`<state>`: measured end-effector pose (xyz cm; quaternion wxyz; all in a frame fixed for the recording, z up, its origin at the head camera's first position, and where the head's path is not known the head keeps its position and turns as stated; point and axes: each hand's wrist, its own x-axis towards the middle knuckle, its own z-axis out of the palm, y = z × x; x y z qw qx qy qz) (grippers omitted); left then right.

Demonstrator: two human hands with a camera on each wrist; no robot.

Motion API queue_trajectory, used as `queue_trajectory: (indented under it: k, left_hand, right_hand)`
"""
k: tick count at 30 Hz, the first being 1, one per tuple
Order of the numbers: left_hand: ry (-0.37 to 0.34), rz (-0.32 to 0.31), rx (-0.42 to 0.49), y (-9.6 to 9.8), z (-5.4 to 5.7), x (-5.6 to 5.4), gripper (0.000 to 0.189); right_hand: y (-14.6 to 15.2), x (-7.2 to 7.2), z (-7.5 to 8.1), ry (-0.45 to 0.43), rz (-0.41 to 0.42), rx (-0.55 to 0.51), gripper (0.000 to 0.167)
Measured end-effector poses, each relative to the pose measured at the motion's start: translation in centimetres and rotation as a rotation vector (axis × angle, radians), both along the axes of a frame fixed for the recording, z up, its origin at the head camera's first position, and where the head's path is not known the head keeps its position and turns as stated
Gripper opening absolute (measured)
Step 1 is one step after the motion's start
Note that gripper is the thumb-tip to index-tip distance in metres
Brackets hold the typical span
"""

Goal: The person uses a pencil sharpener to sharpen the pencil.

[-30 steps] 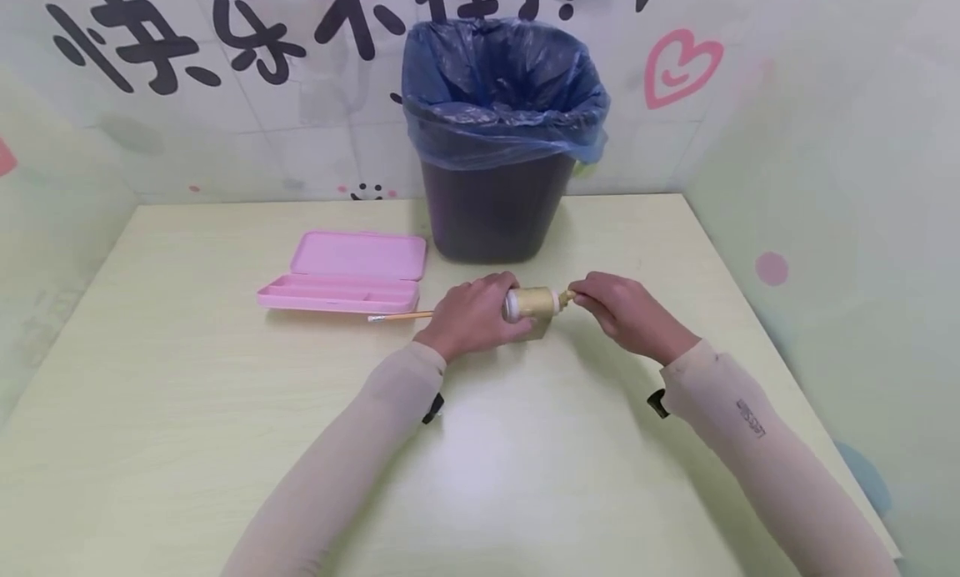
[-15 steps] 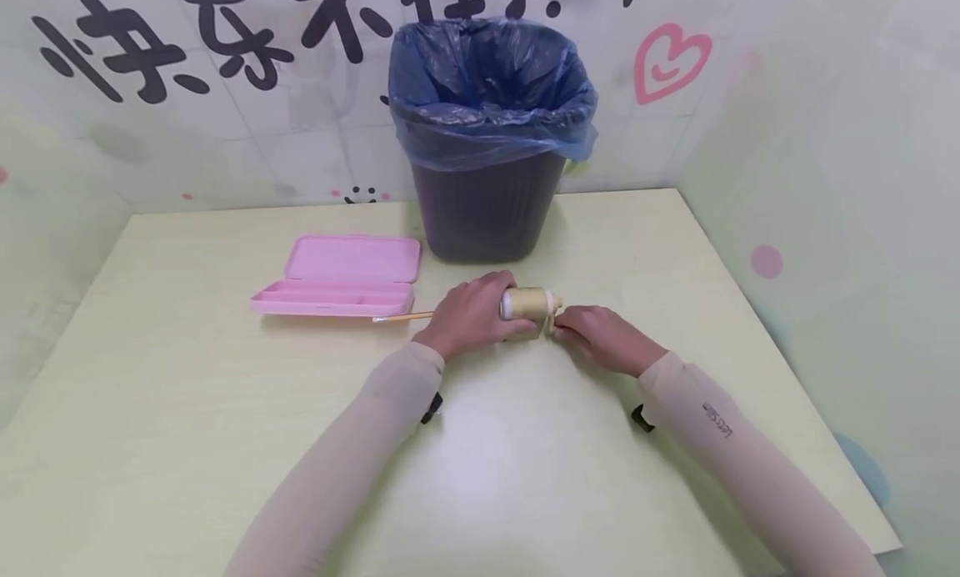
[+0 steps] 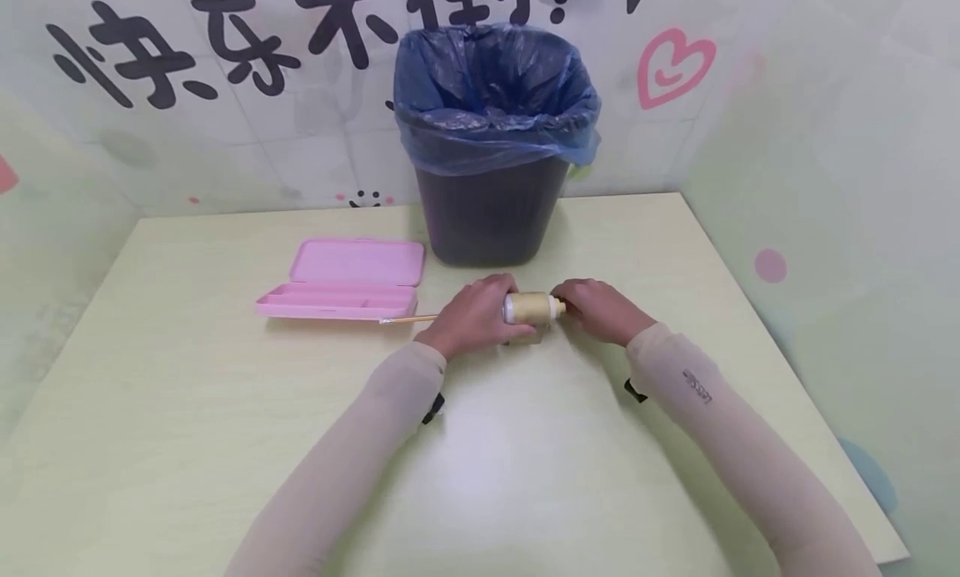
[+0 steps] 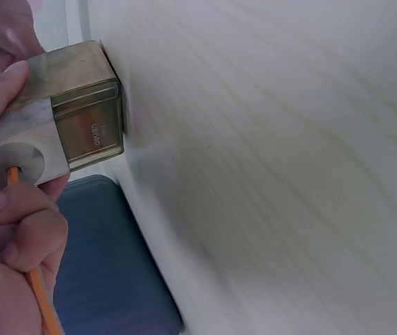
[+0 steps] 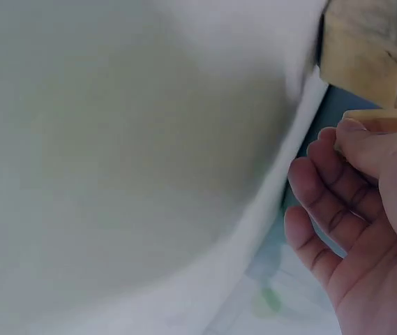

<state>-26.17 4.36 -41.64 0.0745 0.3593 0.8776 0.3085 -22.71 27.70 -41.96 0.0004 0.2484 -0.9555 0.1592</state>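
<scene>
Crank: swung higher in frame, pinched by right hand
Sharpener: probably light, rigid; best held mid-body, gripped by left hand

Two sleeved arms reach forward and slant inward, the left forearm and the right forearm bringing both hands near each other. The left hand is curled in a firm grip, its lower fingers folded toward the palm. The right hand pinches with its thumb, the outer fingers loosely bent; its index finger, mostly hidden, seems to meet the thumb.
</scene>
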Motion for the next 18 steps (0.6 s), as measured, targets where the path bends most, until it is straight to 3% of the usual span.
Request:
queue_trajectory:
  k: [18]
  left_hand:
    - [-0.016, -0.02, -0.005, 0.0, 0.4, 0.1, 0.048]
  right_hand:
    - [-0.2, -0.7, 1.8, 0.037, -0.062, -0.02, 0.015]
